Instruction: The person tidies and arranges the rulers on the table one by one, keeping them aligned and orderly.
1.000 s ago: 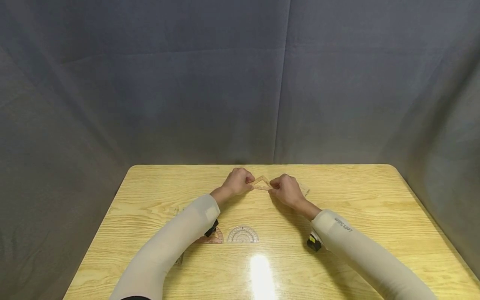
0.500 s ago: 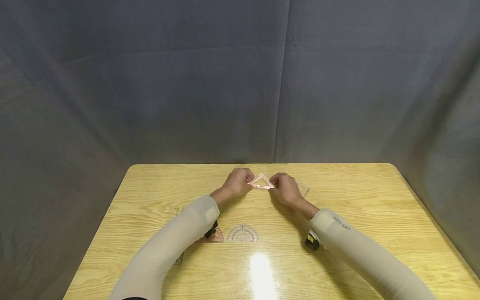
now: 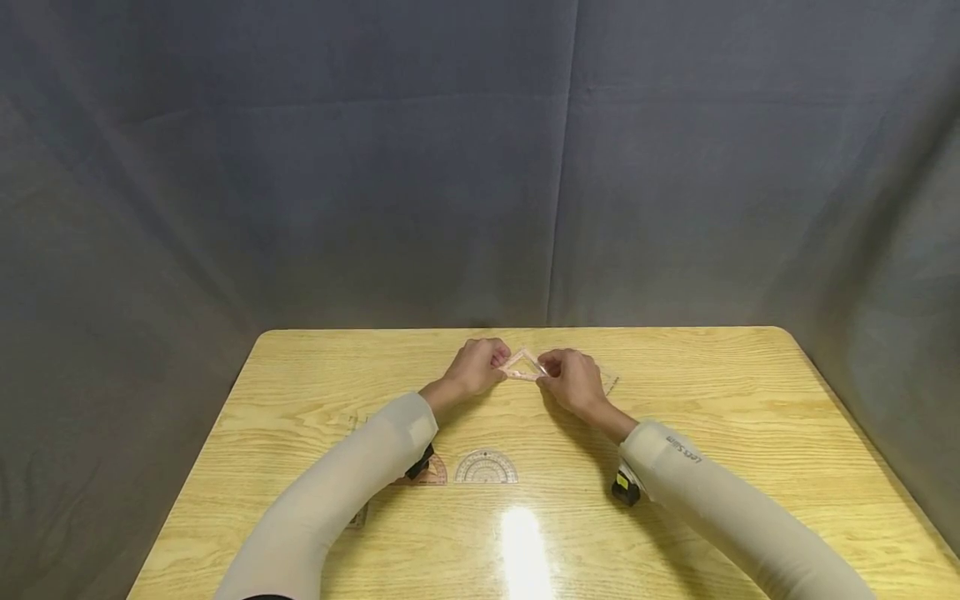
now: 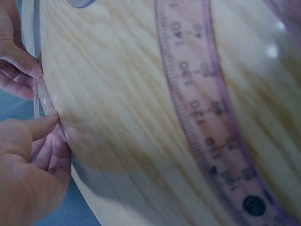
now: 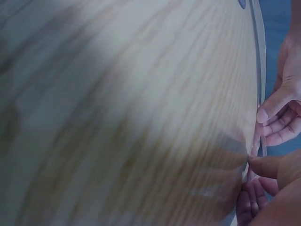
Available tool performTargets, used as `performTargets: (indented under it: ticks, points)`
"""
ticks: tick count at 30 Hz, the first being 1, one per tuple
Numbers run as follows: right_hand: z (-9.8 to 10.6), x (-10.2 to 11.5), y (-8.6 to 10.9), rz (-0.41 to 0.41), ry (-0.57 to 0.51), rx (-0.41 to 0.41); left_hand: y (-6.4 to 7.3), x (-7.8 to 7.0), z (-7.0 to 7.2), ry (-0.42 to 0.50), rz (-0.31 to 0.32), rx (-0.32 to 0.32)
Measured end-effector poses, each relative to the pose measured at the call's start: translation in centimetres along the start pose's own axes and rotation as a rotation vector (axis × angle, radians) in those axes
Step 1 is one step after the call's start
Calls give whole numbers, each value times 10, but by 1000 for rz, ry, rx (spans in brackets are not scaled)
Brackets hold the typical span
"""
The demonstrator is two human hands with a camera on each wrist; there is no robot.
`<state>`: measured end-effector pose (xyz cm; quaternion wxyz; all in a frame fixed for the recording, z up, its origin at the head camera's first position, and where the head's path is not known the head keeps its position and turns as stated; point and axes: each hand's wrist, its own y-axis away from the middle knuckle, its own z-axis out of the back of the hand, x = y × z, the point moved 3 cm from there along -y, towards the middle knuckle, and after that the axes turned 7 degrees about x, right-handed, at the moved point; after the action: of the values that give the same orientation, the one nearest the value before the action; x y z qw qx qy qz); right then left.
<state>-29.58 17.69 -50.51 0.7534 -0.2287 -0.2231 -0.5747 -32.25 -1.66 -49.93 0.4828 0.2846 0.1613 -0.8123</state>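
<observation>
A pinkish see-through set square [image 3: 522,375] with a triangular cut-out is held between the two hands near the far side of the table. My left hand [image 3: 476,365] pinches its left corner, and my right hand [image 3: 573,379] pinches its right corner. Both wrist views show the set square [image 4: 45,99] nearly edge-on, with thumbs and fingertips on it. Just right of the right hand lies a clear piece with printed markings [image 3: 611,381], mostly hidden by that hand.
A clear protractor [image 3: 486,469] lies mid-table. Left of it, a pink protractor [image 3: 432,475] is partly covered by the left forearm. Ends of a clear flat piece [image 3: 359,517] show beside that forearm. A grey curtain [image 3: 420,208] hangs behind the wooden table [image 3: 712,392].
The set square tilts slightly in the fingers: it flashes bright half a second ago and looks duller now. Both hands stay almost in place.
</observation>
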Motion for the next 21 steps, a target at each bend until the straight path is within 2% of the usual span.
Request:
performTargets:
  ticks: [12, 21]
  points:
    - [-1, -1, 3, 81, -102, -36, 3, 4, 2, 24, -21, -27]
    - [-1, 0, 1, 69, -132, -15, 5, 4, 5, 99, -40, -27]
